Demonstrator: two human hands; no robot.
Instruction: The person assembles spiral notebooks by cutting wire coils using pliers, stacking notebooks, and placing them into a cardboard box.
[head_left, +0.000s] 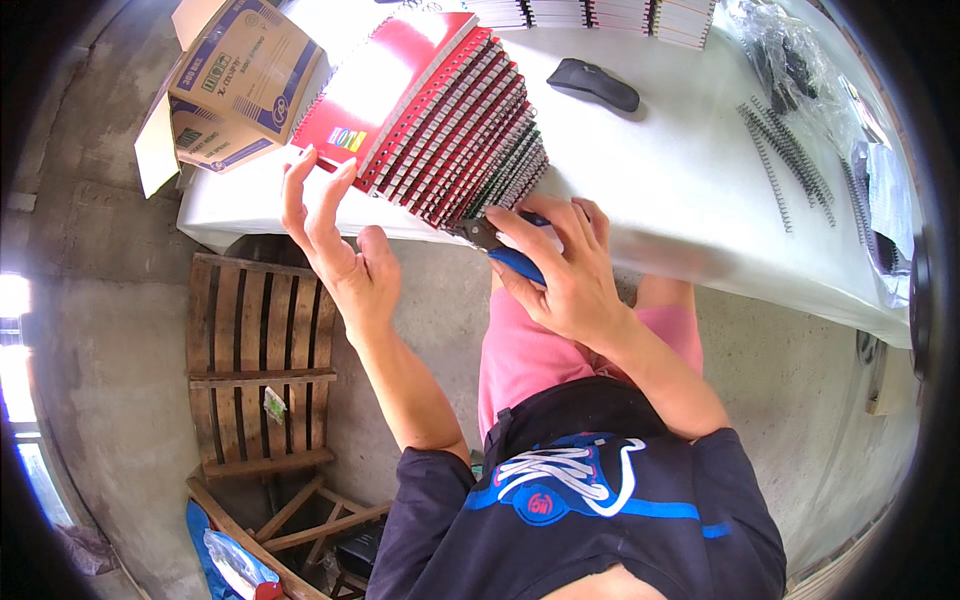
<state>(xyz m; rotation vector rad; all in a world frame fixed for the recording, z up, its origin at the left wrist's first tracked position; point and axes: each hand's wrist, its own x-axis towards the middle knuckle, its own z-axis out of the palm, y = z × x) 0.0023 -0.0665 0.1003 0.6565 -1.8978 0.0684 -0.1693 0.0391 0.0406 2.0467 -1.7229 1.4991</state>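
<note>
A tall stack of red-covered spiral notebooks [455, 135] leans in steps on the white table, their punched and bound edges facing right. My right hand [575, 265] is closed around blue-handled pliers [517, 264]. Their dark jaws are at the stack's near lower corner; whether they grip a wire there I cannot tell. My left hand [345, 262] is open, palm up, with fingers spread. Its fingertips are at the near left corner of the top red cover [390, 75], and whether they touch it is unclear.
An open cardboard box [240, 85] stands left of the stack. On the table [640, 180] lie a black elongated object [594, 85], loose black spiral coils [790, 160] and clear plastic wrap [810, 80]. More bound notebooks [600, 15] line the back. A wooden slatted pallet [262, 360] is at lower left.
</note>
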